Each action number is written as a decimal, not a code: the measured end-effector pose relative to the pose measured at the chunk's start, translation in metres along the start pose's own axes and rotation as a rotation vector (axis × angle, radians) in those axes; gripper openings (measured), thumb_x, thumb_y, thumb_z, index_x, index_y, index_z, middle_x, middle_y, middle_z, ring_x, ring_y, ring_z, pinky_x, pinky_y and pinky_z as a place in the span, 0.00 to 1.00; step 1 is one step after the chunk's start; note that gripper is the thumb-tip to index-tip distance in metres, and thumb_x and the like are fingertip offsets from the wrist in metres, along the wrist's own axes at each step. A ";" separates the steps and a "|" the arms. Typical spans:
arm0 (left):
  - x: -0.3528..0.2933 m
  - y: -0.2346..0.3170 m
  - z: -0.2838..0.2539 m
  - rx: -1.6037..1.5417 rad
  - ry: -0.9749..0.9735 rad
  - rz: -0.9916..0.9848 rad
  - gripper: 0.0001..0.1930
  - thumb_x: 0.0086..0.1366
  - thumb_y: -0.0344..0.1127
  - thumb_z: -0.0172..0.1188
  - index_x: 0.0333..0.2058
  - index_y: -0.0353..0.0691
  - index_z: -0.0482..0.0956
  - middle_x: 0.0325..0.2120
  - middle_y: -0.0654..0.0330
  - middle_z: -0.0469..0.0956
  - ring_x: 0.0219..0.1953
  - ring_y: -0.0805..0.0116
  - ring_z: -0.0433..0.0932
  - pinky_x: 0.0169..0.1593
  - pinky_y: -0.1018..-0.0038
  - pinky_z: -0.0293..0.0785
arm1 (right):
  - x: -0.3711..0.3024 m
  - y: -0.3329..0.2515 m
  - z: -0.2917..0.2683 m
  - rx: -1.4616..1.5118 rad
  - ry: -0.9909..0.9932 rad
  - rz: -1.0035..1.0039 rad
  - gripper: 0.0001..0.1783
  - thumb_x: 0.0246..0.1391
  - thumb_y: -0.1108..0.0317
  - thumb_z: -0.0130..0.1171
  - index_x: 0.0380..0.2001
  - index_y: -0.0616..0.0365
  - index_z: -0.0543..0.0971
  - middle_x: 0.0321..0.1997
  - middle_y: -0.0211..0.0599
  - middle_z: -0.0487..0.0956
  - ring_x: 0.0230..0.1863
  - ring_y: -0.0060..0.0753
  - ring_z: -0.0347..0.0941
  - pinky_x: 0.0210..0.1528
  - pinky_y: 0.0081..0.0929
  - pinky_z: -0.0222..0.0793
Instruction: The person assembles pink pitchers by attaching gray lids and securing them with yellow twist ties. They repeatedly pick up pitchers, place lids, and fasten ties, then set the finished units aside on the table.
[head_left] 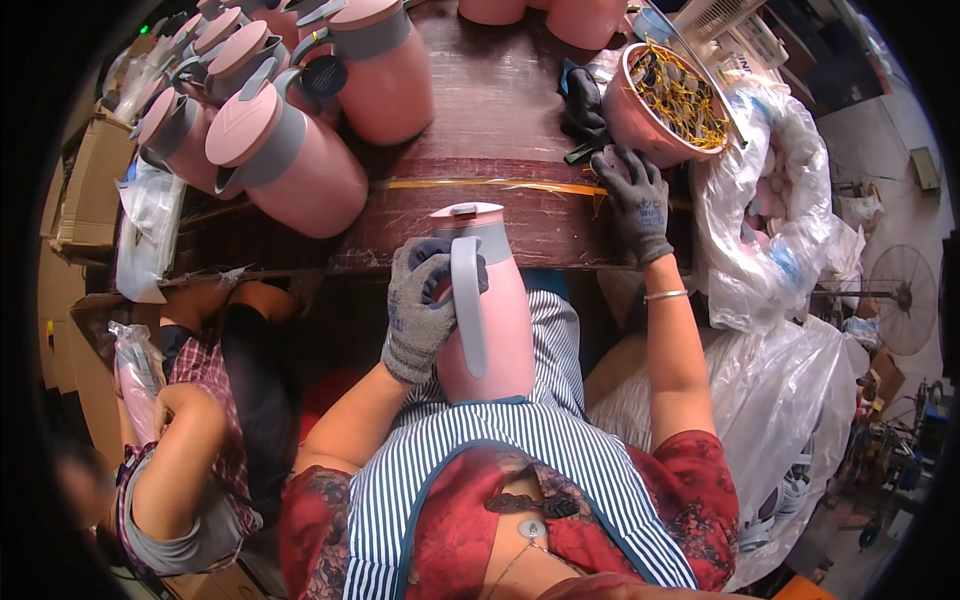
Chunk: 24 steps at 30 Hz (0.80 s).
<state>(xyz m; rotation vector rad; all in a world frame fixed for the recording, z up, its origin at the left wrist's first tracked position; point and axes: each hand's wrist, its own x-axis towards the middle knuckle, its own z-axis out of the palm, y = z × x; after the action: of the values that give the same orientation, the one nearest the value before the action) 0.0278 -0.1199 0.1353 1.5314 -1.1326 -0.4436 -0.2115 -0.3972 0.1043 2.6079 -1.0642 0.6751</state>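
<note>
Jug [508, 340] sits mid-dial against the apron [500, 425], left hand [416, 315] gripping it; a steady hold there should serve best while the right hand [637, 197], loosely open at two o'clock, lies beside the tub [640, 128]. Scuffed dark table [500, 95] spreads at twelve, more jugs [300, 185] at ten, a fan [903, 294] at three

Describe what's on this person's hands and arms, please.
The left hand and right hand wear grey gloves, darker toward the fingers; the right one bears blue print. A silver bangle circles the right forearm. The short sleeves are red with a dark pattern.
</note>
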 end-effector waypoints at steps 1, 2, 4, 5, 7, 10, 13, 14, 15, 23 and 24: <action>-0.001 0.000 -0.001 -0.001 -0.006 0.000 0.15 0.51 0.30 0.73 0.39 0.38 0.85 0.43 0.56 0.78 0.49 0.59 0.75 0.53 0.66 0.73 | 0.007 -0.003 0.002 -0.005 0.020 -0.010 0.24 0.50 0.64 0.66 0.52 0.32 0.83 0.58 0.28 0.78 0.58 0.46 0.71 0.54 0.48 0.69; -0.003 0.000 -0.001 -0.009 -0.014 -0.014 0.15 0.52 0.31 0.73 0.39 0.38 0.85 0.43 0.56 0.78 0.50 0.59 0.75 0.53 0.66 0.73 | 0.015 -0.001 0.009 0.021 -0.004 0.058 0.23 0.51 0.60 0.66 0.53 0.36 0.81 0.56 0.29 0.78 0.56 0.47 0.73 0.52 0.48 0.70; -0.004 0.002 -0.001 -0.029 -0.032 -0.039 0.14 0.53 0.32 0.72 0.40 0.39 0.85 0.44 0.56 0.77 0.50 0.59 0.75 0.55 0.65 0.72 | 0.018 0.013 0.024 0.006 -0.143 0.059 0.20 0.51 0.58 0.66 0.50 0.39 0.82 0.54 0.29 0.79 0.53 0.47 0.74 0.51 0.48 0.70; -0.005 0.000 -0.001 0.013 -0.052 -0.012 0.14 0.53 0.33 0.72 0.40 0.39 0.85 0.45 0.56 0.77 0.50 0.59 0.75 0.55 0.65 0.72 | 0.015 0.023 0.029 -0.005 -0.211 0.061 0.18 0.52 0.57 0.66 0.48 0.41 0.83 0.52 0.29 0.79 0.52 0.47 0.74 0.50 0.47 0.70; -0.005 -0.005 -0.002 0.098 -0.065 0.038 0.14 0.54 0.34 0.72 0.40 0.39 0.85 0.46 0.57 0.77 0.50 0.59 0.75 0.55 0.65 0.72 | 0.022 0.025 0.018 0.020 -0.001 0.027 0.09 0.50 0.59 0.67 0.35 0.44 0.84 0.45 0.27 0.81 0.43 0.45 0.76 0.45 0.45 0.70; -0.006 -0.002 -0.004 0.039 -0.080 0.003 0.14 0.54 0.33 0.72 0.40 0.39 0.84 0.47 0.57 0.76 0.50 0.60 0.75 0.55 0.65 0.72 | 0.020 0.033 0.007 0.291 0.125 0.121 0.09 0.50 0.64 0.66 0.36 0.48 0.84 0.46 0.30 0.83 0.47 0.45 0.77 0.49 0.41 0.71; -0.007 -0.005 -0.003 0.019 -0.082 -0.015 0.13 0.55 0.31 0.71 0.40 0.38 0.85 0.47 0.57 0.75 0.50 0.62 0.75 0.55 0.66 0.73 | 0.022 0.039 -0.011 0.596 0.185 0.240 0.13 0.49 0.71 0.67 0.40 0.56 0.84 0.49 0.35 0.84 0.50 0.41 0.79 0.55 0.35 0.71; -0.008 -0.007 -0.003 0.021 -0.082 -0.016 0.13 0.56 0.31 0.71 0.41 0.38 0.85 0.47 0.57 0.75 0.50 0.62 0.75 0.55 0.67 0.73 | 0.024 0.042 -0.009 0.761 0.145 0.327 0.15 0.48 0.72 0.68 0.42 0.57 0.84 0.49 0.35 0.84 0.52 0.38 0.79 0.56 0.33 0.71; -0.009 -0.012 -0.004 0.001 -0.089 -0.033 0.13 0.56 0.30 0.71 0.42 0.38 0.85 0.47 0.57 0.75 0.50 0.63 0.75 0.54 0.67 0.73 | 0.025 0.042 -0.011 0.925 0.106 0.415 0.16 0.48 0.72 0.69 0.43 0.59 0.84 0.48 0.34 0.84 0.53 0.35 0.78 0.56 0.31 0.71; -0.006 0.003 -0.015 0.074 -0.146 -0.050 0.15 0.60 0.34 0.69 0.47 0.42 0.87 0.44 0.58 0.77 0.50 0.61 0.74 0.56 0.67 0.70 | 0.001 -0.070 -0.095 1.560 -0.089 0.782 0.11 0.65 0.70 0.61 0.47 0.63 0.82 0.39 0.29 0.83 0.35 0.16 0.76 0.36 0.16 0.72; -0.005 0.002 -0.018 0.095 -0.173 -0.044 0.16 0.59 0.35 0.69 0.47 0.42 0.87 0.44 0.58 0.77 0.50 0.61 0.74 0.56 0.66 0.70 | -0.007 -0.095 -0.102 1.656 -0.155 0.857 0.11 0.65 0.70 0.61 0.47 0.63 0.81 0.39 0.29 0.83 0.36 0.16 0.77 0.36 0.17 0.73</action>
<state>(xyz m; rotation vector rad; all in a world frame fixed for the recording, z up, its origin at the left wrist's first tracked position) 0.0390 -0.1053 0.1409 1.6269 -1.2703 -0.5680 -0.1821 -0.2868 0.1838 3.1163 -2.4328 2.3902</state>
